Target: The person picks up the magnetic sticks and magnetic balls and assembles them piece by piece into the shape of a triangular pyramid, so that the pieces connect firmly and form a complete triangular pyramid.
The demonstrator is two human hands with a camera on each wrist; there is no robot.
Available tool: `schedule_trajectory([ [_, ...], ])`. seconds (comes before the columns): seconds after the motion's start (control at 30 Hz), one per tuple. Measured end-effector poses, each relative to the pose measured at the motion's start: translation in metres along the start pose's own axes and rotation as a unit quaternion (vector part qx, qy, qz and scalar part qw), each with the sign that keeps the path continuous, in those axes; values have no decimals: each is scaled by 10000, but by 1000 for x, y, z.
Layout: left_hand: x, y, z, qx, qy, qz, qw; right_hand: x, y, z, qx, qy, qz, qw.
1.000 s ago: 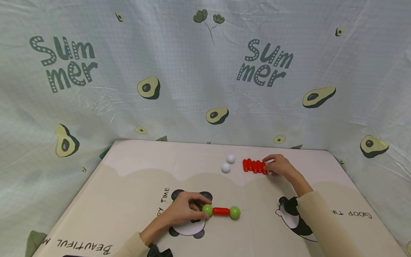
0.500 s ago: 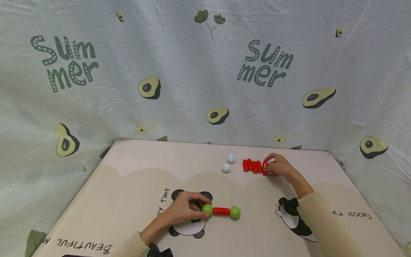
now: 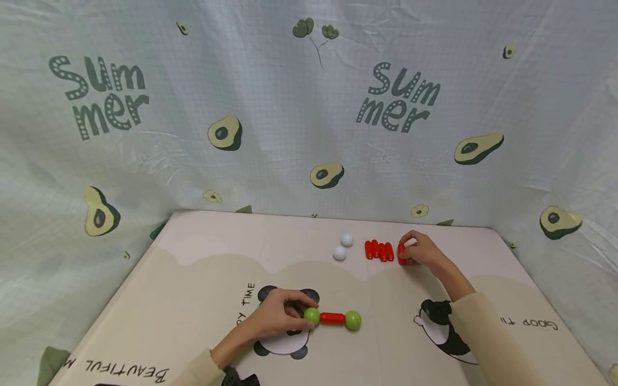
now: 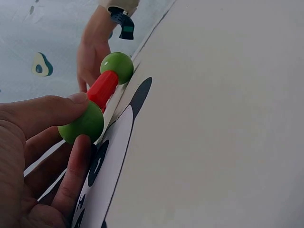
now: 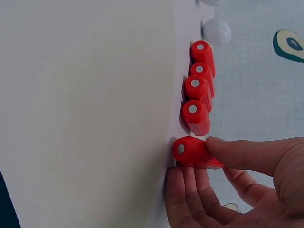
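My left hand [image 3: 282,311] pinches a green ball [image 4: 84,122] between thumb and fingers, low over the panda print. That ball joins a red rod [image 3: 332,318], whose other end carries a second green ball [image 3: 353,320]. Farther back on the right, my right hand [image 3: 421,251] pinches a single red rod [image 5: 194,151] between thumb and fingers. A pale round spot shows on the end of this rod in the right wrist view. Several more red rods [image 3: 379,250] lie side by side just left of it, with a small gap between.
Two white balls [image 3: 340,253] sit left of the row of rods. A printed cloth [image 3: 270,107] hangs behind the table's back edge. The table [image 3: 193,300] has a cartoon-printed cover, and a black strap [image 3: 240,377] shows below the left wrist.
My right hand has taken hold of the end rod and drawn it slightly right, away from the row. The left hand and its green-and-red piece have stayed in place.
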State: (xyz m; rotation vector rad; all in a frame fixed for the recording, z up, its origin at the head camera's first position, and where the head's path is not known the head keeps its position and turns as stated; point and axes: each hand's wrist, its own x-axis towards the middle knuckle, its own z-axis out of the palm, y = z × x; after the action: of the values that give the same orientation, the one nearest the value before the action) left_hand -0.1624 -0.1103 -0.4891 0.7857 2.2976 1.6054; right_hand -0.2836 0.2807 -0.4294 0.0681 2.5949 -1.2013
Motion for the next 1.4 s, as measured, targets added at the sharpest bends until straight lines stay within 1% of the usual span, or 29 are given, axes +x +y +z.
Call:
schedule_trajectory([
  [0.27, 1, 1, 0, 52, 7, -2, 10000, -7, 1, -2, 53, 31, -73, 10000],
  [0.43, 0, 1, 0, 41, -4, -29, 10000, -17, -5, 0, 124, 31, -183, 9998],
  [0.53, 0, 1, 0, 29, -19, -51, 10000, -23, -8, 3, 159, -3, -325, 9993],
  [0.8, -1, 0, 0, 30, -17, 28, 10000, -41, -18, 16, 230, -69, -711, 9972],
  [1.0, -1, 1, 0, 2, -17, 20, 10000, -53, -27, 31, 394, -268, -944, 9944],
  [1.23, -1, 1, 0, 20, -5, -47, 10000, -66, -40, 46, 388, -501, -1336, 9890],
  [1.4, 0, 1, 1, 44, -11, -20, 10000, -75, -47, 58, 389, -591, -1352, 9883],
])
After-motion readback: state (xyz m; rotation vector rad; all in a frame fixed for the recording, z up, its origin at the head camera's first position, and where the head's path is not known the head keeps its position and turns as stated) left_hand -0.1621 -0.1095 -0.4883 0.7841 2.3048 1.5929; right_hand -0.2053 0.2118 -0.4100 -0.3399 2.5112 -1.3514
